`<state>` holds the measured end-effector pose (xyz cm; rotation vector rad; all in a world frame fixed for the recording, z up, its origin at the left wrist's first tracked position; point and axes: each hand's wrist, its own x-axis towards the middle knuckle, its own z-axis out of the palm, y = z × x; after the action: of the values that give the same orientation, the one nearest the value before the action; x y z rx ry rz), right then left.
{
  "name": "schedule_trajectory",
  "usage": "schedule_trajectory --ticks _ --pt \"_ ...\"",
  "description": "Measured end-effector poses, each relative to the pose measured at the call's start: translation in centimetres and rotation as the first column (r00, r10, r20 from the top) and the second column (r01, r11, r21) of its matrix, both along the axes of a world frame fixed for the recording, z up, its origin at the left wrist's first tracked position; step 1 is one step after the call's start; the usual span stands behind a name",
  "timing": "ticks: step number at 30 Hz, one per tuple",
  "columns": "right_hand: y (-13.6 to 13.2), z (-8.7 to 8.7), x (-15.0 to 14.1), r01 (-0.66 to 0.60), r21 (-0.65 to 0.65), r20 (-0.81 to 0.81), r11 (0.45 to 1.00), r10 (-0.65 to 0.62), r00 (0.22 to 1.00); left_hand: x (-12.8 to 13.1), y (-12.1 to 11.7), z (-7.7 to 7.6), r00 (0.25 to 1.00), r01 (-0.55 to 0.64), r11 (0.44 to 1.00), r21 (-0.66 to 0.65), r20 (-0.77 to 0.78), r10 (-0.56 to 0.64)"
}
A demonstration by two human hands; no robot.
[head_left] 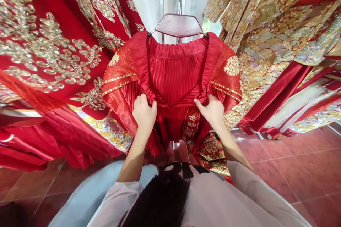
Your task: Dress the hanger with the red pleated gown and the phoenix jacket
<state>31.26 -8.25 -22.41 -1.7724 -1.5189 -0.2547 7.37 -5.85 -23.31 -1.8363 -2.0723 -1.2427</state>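
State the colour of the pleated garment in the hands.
The pleated garment is red, pleats and gathered edge alike; the head view shows it best.

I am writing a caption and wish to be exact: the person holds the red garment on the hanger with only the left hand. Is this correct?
"Only the left hand" is wrong: the head view shows the right hand also holding the red garment on the hanger.

The person (207, 191) wears a pale pinkish-grey top (229, 205) with plain, roughly elbow-length sleeves (241, 173), a black print (187, 171) on its front, and light blue trousers (93, 188).
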Motion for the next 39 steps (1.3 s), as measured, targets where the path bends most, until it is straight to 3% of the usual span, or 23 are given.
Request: schedule_trajectory --ticks 1,3,5,7,9,10,13,16,19,24,26,30,35,37,39 --pt "-0.1 -1.0 -0.8 -0.09 -0.067 -0.025 0.994 0.089 0.996 0.2 0.1 0.1 1.0 0.021 0.999 -0.04 -0.018 -0.021" --pt "-0.2 -1.4 -2.6 -0.307 -0.051 -0.098 0.95 0.301 0.949 0.9 -0.4 1.0 0.996 0.065 0.995 -0.076 -0.057 -0.069" --pt "-0.6 -0.3 -4.5 -0.491 0.076 -0.135 0.868 0.497 0.857 2.2 -1.6 2.3 0.989 0.119 0.992 -0.038 -0.082 -0.122" --pt "-1.1 1.1 -6.0 -0.642 0.181 -0.139 0.745 0.665 0.733 3.7 -3.0 3.3 0.975 0.21 0.977 0.036 -0.079 -0.207" --pt "-1.4 2.0 -6.9 -0.728 0.209 -0.155 0.653 0.757 0.635 4.8 -3.5 3.3 0.947 0.322 0.943 0.088 -0.038 -0.319" --pt "-1.3 2.0 -7.0 -0.741 0.194 -0.169 0.642 0.766 0.62 5.2 -3.3 3.0 0.926 0.375 0.922 0.095 -0.007 -0.376" --pt "-0.6 0.8 -6.8 -0.684 0.078 -0.191 0.725 0.685 0.703 5.2 -1.4 0.6 0.884 0.455 0.887 0.076 0.078 -0.46" --pt "0.4 -1.1 -6.3 -0.607 0.03 -0.241 0.794 0.595 0.767 4.3 -0.2 -2.6 0.908 0.382 0.922 0.065 0.157 -0.388" --pt "0.7 -2.4 -6.0 -0.561 0.095 -0.34 0.823 0.556 0.758 3.8 -1.2 -6.4 0.907 0.314 0.948 0.056 0.279 -0.316" --pt "-0.8 -2.4 -5.5 -0.514 0.158 -0.382 0.843 0.532 0.756 4.3 -2.6 -12.1 0.819 0.368 0.929 -0.023 0.482 -0.312" --pt "-1.5 -2.1 -5.3 -0.509 0.183 -0.378 0.841 0.538 0.753 4.8 -1.6 -13.2 0.839 0.346 0.937 -0.046 0.462 -0.287" --pt "-2.3 -1.8 -5.1 -0.494 0.253 -0.388 0.832 0.555 0.736 6.3 0.7 -13.6 0.92 0.32 0.933 -0.163 0.287 -0.265" --pt "-2.5 -1.8 -5.1 -0.499 0.281 -0.395 0.82 0.572 0.719 7.0 0.7 -15.0 0.941 0.301 0.918 -0.259 0.238 -0.241" --pt "-2.5 -2.0 -5.2 -0.479 0.265 -0.411 0.837 0.548 0.729 6.7 0.3 -15.9 0.939 0.308 0.91 -0.279 0.244 -0.243" --pt "-2.6 -2.7 -5.3 -0.394 0.223 -0.448 0.892 0.453 0.771 6.4 -0.2 -16.8 0.939 0.31 0.899 -0.31 0.25 -0.237"
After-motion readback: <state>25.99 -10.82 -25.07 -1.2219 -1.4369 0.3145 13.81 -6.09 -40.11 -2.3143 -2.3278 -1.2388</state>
